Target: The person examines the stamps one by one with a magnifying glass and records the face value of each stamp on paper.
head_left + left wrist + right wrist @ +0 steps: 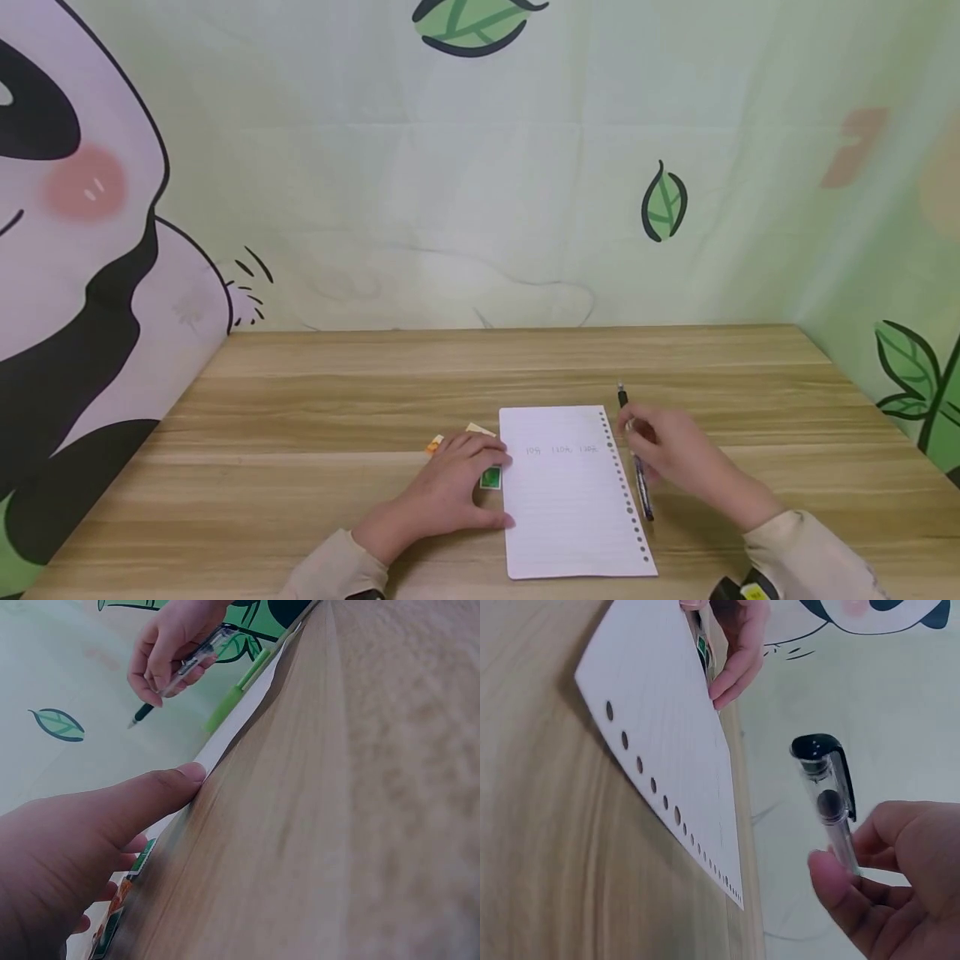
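Note:
A white lined loose-leaf sheet, with holes along its right edge and a short row of faint writing near its far end, lies on the wooden table. My left hand rests beside it, thumb and fingertips touching its left edge. Small colourful cards or stickers show partly under that hand; the rest of them is hidden. To the right of the sheet, my right hand holds a clear-barrelled black pen between thumb and fingers. In the left wrist view the pen's point faces away, off the paper; the capped end shows in the right wrist view.
Behind the wooden table hangs a pale green cloth backdrop printed with a panda and leaves. A bright green slender shape appears beyond the sheet in the left wrist view; I cannot tell what it is.

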Demonstrator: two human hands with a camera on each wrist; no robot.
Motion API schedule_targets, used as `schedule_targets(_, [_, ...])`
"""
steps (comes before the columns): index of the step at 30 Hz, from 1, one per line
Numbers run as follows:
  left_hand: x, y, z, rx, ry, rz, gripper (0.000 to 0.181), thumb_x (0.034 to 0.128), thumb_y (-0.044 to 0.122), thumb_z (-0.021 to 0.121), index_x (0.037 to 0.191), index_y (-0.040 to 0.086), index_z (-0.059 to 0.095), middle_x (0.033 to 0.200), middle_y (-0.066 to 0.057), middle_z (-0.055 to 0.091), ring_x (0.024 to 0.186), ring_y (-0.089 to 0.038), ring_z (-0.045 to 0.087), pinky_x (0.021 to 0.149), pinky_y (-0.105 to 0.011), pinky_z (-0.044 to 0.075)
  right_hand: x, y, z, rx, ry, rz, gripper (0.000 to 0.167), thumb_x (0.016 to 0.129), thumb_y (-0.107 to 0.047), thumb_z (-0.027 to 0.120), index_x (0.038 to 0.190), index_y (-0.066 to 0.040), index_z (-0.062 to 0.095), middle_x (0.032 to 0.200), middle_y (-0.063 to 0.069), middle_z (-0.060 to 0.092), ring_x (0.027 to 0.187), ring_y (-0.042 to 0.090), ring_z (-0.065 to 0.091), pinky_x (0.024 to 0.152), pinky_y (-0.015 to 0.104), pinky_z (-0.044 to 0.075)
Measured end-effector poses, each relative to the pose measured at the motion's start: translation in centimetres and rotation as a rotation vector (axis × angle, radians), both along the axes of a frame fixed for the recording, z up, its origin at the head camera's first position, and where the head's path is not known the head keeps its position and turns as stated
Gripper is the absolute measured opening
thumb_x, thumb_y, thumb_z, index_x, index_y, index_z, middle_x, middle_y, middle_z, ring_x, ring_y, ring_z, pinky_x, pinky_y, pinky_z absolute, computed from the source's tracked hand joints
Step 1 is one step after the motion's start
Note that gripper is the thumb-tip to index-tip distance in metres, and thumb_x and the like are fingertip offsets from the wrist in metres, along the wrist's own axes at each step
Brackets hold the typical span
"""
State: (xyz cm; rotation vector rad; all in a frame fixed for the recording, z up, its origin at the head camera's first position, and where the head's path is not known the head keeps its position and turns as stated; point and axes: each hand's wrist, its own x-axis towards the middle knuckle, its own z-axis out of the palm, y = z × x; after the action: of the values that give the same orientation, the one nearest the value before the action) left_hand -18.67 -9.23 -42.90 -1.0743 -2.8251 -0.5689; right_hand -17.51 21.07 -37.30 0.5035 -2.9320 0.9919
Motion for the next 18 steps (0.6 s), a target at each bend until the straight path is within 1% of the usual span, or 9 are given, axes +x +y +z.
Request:
schedule_targets(6, [-0.03, -0.03, 0.08, -0.006, 0.003, -0.005, 0.066, 0.0709, 0.054, 0.077, 0.122, 0.016, 0.062, 0.132, 0.004, 0.055, 0.129, -0.017, 0.044, 0.115, -0.044, 0.029, -0.01, -0.33, 0.18, -0.031, 0.100, -0.066, 0.014, 0.092, -0.005, 0.050, 0.101, -0.003, 0.061, 0.063, 0.002, 0.054, 0.048, 0.009, 0.050, 0.044, 0.023, 0.043])
schedule_targets(8, [-0.02, -0.04, 0.07, -0.003, 0.004, -0.007, 0.066, 0.0708, 0.054, 0.078, 0.122, 0.016, 0.062, 0.131, 0.004, 0.055, 0.128, -0.017, 0.044, 0.116, -0.044, 0.029, 0.04, -0.39, 0.21, -0.055, 0.113, -0.074, 0.015, 0.091, -0.003, 0.050, 0.101, -0.003, 0.061, 0.064, 0.002, 0.056, 0.050, 0.010, 0.052, 0.045, 0.023, 0.045])
schedule_targets(11, [-0.02, -0.07, 0.03, 0.003, 0.004, -0.008, 0.065, 0.0707, 0.053, 0.078, 0.122, 0.016, 0.062, 0.131, 0.004, 0.055, 0.128, -0.017, 0.044, 0.116, -0.044, 0.029, 0.10, -0.47, 0.28, -0.092, 0.112, -0.070, 0.017, 0.090, -0.001, 0.049, 0.102, -0.001, 0.061, 0.068, 0.004, 0.058, 0.055, 0.012, 0.056, 0.047, 0.023, 0.049])
schedule_targets(13, [-0.06, -0.09, -0.01, 0.002, 0.006, -0.008, 0.065, 0.0708, 0.053, 0.078, 0.122, 0.016, 0.062, 0.131, 0.004, 0.054, 0.128, -0.017, 0.044, 0.116, -0.045, 0.029, 0.14, -0.53, 0.35, -0.107, 0.122, -0.059, 0.017, 0.089, 0.001, 0.051, 0.102, -0.002, 0.062, 0.071, 0.003, 0.060, 0.058, 0.012, 0.058, 0.049, 0.022, 0.051])
schedule_targets(18, [-0.13, -0.13, 0.02, -0.002, 0.001, -0.006, 0.065, 0.0707, 0.054, 0.078, 0.122, 0.016, 0.062, 0.131, 0.004, 0.054, 0.128, -0.017, 0.045, 0.116, -0.045, 0.029, 0.14, -0.71, 0.54, -0.096, 0.180, -0.006, 0.017, 0.085, 0.003, 0.062, 0.101, -0.002, 0.064, 0.080, 0.003, 0.066, 0.068, 0.005, 0.060, 0.053, 0.018, 0.052])
